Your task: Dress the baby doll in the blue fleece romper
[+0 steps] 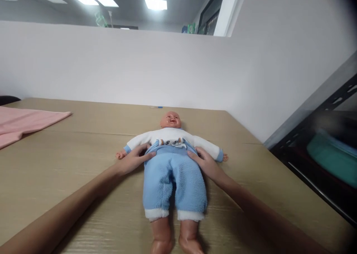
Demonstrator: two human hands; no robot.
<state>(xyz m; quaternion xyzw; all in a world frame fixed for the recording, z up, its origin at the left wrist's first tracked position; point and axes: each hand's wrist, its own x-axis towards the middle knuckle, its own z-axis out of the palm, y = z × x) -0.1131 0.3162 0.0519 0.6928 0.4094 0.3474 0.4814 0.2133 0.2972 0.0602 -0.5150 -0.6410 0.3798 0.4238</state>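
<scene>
Left hand (135, 158) and right hand (205, 161) each pinch the waist edge of the blue trousers (174, 181), one at either hip of the doll (170, 121). The even grip appears to keep the waistband level. The doll lies face-up on the table (69, 168), feet nearest the wearer. A pink cloth (25, 122) lies well left of the doll.

pink cloth (25, 122) on the wooden table (69, 164); black rack (320, 135) at right; white partition (139, 68) behind
</scene>
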